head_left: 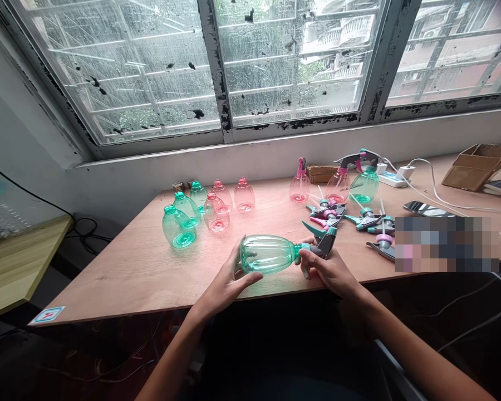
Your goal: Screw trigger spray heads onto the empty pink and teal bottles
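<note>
- Bare forearms (171, 348) come in at the bottom, nearest of all, and run up to the left hand (226, 283) and the right hand (336, 272).
- Left fingers curl round the base of a clear green bottle (269, 253), thumb below and the others behind, so they are clamped on it.
- Right fingers are closed around the bottle's neck and the collar of a grey-and-teal spray head (327, 243); how tightly the two parts are screwed together, I can't tell.
- Between the two sets of fingers, the bottle lies sideways, held over the front part of the wooden tabletop (121, 273), base to the left and spray head to the right.
- Beyond the left fingers and off to their left, three green bottles without tops (179, 227) stand upright; three pink bottles without tops (244, 195) stand to the right of those.
- Just beyond the right fingers and to their right, loose spray heads (369, 220) lie in a jumble, some with white tubes sticking up.
- Farther past the right fingers stand two pink spray bottles (299, 188) and one green spray bottle (364, 186), all with heads on.
- Well to the right of the right fingers are a dark phone-like object (428, 209), a white power strip (394, 178) and an open cardboard box (478, 167); a pixelated patch there can't be made out.
- Far beyond both hands, a barred window (296, 61) runs above the tabletop.
</note>
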{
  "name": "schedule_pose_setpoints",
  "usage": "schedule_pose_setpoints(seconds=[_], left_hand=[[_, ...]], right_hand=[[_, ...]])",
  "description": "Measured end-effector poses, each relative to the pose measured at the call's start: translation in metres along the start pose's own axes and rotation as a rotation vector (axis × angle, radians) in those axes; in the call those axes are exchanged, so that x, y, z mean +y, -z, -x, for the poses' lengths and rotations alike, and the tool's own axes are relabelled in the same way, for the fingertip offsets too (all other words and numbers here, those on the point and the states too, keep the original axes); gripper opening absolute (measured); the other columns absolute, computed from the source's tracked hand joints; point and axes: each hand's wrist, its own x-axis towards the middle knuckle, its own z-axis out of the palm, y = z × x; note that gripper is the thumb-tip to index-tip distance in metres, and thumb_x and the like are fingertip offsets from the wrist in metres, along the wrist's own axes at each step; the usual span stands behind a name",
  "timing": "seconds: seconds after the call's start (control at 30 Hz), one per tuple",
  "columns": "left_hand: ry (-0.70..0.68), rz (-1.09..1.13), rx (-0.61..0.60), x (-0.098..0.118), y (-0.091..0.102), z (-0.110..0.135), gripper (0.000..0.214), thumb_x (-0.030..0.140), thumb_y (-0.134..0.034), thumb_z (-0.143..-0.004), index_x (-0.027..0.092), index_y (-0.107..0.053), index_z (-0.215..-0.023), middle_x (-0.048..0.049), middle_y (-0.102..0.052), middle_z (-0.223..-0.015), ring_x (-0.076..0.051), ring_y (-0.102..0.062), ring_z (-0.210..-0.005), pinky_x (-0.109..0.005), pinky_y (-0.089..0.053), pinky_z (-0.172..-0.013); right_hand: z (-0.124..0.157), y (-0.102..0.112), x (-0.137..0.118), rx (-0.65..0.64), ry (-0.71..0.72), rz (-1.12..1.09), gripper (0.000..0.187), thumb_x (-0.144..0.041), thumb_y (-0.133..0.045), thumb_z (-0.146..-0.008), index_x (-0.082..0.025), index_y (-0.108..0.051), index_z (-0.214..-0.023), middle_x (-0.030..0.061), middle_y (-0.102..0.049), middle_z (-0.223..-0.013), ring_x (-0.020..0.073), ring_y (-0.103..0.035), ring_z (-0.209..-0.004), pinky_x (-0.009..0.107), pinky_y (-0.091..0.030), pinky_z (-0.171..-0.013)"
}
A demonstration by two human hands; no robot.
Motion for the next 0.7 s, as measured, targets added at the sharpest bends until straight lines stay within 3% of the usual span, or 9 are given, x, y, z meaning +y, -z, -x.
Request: schedule_pose_setpoints(seconds=[0.1,0.23,0.37,0.53,0.63,0.7], left_hand=[[-0.003,-0.006,0.002,0.0011,0.0001,0.0009,0.093,0.036,-0.069,-0.089,0.032,-0.008,-0.16,-0.0102,-0.031,-0.162,-0.033,-0.034,-0.148,-0.049,-0.032,-0.12],[-0.024,-0.06,0.024,0.0032,0.0021,0.0007,0.077,0.042,-0.062,-0.093,0.026,-0.023,-0.158,-0.0116,-0.031,-0.163,-0.035,-0.025,-0.151,-0.048,-0.027,-0.123],[0.001,-0.01,-0.009,-0.0004,0.0023,0.001,0.083,0.038,-0.069,-0.089,0.03,-0.022,-0.158,-0.0127,-0.042,-0.156,-0.035,-0.04,-0.144,-0.051,-0.036,-0.117],[0.0,0.028,0.02,-0.0058,0.0006,0.0029,0.104,0.029,-0.079,-0.081,0.042,-0.01,-0.158,-0.0093,-0.038,-0.159,-0.031,-0.05,-0.136,-0.05,-0.04,-0.114],[0.005,0.082,-0.002,-0.0056,0.0008,0.0033,0.103,0.032,-0.078,-0.082,0.041,-0.009,-0.158,-0.0103,-0.039,-0.158,-0.031,-0.056,-0.13,-0.052,-0.041,-0.113],[0.001,0.101,-0.014,-0.0054,0.0019,0.0028,0.093,0.037,-0.074,-0.085,0.037,-0.016,-0.158,-0.012,-0.04,-0.157,-0.032,-0.057,-0.128,-0.052,-0.041,-0.112]], right_hand=[[-0.0012,0.0007,0.0011,-0.002,0.006,-0.003,0.027,-0.043,-0.072,-0.09,-0.022,-0.056,-0.098,-0.0029,-0.064,-0.06,0.0139,-0.055,-0.048,0.027,-0.038,-0.046],[-0.0007,0.0011,0.0016,-0.002,0.011,0.002,0.027,-0.042,-0.072,-0.09,-0.022,-0.056,-0.097,-0.0027,-0.064,-0.06,0.0143,-0.055,-0.048,0.027,-0.039,-0.046],[0.0002,0.0009,0.0006,0.006,0.033,-0.028,0.025,-0.041,-0.072,-0.09,-0.021,-0.058,-0.093,-0.0018,-0.066,-0.065,0.0117,-0.055,-0.046,0.026,-0.039,-0.047],[0.0003,0.0016,0.0008,0.043,0.058,-0.037,0.027,-0.042,-0.074,-0.088,-0.02,-0.058,-0.089,-0.0009,-0.067,-0.067,0.011,-0.055,-0.044,0.025,-0.038,-0.044],[0.0004,0.0021,0.0013,0.05,0.056,-0.016,0.029,-0.043,-0.075,-0.087,-0.02,-0.058,-0.089,-0.0007,-0.067,-0.067,0.0115,-0.054,-0.044,0.026,-0.039,-0.045],[0.0004,0.0023,0.0016,0.046,0.053,-0.012,0.029,-0.044,-0.075,-0.086,-0.02,-0.058,-0.089,-0.0009,-0.067,-0.067,0.0118,-0.054,-0.044,0.026,-0.04,-0.045]])
